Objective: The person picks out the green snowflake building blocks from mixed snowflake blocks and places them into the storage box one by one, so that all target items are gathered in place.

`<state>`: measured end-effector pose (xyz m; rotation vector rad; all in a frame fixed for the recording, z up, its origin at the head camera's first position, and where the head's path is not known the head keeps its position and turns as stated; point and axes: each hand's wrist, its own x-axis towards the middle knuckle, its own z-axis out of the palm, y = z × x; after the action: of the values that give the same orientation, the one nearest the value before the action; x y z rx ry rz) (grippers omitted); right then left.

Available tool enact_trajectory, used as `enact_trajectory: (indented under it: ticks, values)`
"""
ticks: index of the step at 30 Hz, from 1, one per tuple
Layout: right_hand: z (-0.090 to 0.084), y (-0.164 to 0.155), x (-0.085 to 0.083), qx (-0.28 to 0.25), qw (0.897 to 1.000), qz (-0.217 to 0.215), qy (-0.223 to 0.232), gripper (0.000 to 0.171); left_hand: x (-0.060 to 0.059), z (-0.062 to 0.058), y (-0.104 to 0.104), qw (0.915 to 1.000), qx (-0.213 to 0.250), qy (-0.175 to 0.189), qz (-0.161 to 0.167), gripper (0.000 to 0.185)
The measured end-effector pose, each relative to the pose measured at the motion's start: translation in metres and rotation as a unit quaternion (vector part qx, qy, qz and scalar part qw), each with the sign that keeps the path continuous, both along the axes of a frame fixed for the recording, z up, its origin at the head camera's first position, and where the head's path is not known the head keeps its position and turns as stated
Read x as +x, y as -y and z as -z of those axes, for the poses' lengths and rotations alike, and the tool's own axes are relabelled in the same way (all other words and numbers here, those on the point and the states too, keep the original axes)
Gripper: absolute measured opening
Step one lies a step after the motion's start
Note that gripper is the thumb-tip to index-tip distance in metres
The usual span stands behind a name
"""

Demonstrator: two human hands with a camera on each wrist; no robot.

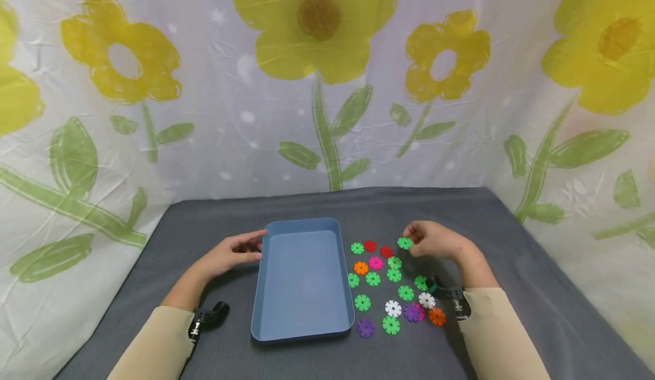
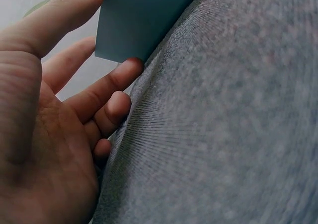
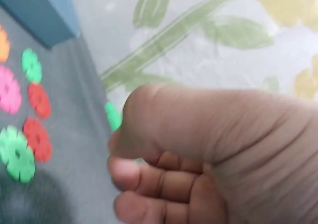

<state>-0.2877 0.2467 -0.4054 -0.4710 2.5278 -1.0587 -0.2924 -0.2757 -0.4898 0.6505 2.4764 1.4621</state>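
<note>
My left hand (image 1: 232, 251) is beside the blue tray (image 1: 303, 334), its fingertips touching the left wall near the far corner. In the left wrist view the thumb and a fingertip meet the tray wall (image 2: 134, 25), and the other fingers are loosely bent. My right hand (image 1: 434, 240) pinches a green notched plastic disc (image 1: 405, 243) between thumb and fingers at the far end of the scattered discs. From the right wrist, most of that green disc (image 3: 113, 115) is hidden behind the thumb. Two red discs (image 1: 386, 252) lie close to this hand.
Several green, pink, orange, white and purple notched discs lie right of the tray, such as a purple disc (image 1: 365, 328) and an orange disc (image 1: 437, 316). A grey cloth (image 1: 215, 357) covers the table. A flower-printed curtain (image 1: 220, 84) hangs behind and at both sides.
</note>
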Motion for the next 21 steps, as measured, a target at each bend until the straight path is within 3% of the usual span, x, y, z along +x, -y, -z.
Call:
enact_trajectory:
  ticks: [10, 16, 21]
  values:
    - [-0.026, 0.022, 0.016, -0.086, 0.994, -0.017, -0.070, 0.032, 0.000, 0.000, 0.000, 1.0000, -0.002, -0.002, 0.002, 0.063]
    - [-0.039, 0.044, 0.031, -0.107, 0.985, 0.020, -0.130, 0.031, 0.001, -0.001, 0.000, 1.0000, 0.008, 0.002, 0.006, 0.064]
    - [-0.048, 0.064, 0.044, -0.138, 0.979, 0.046, -0.143, 0.033, 0.001, -0.001, 0.000, 1.0000, 0.007, 0.000, 0.006, 0.064]
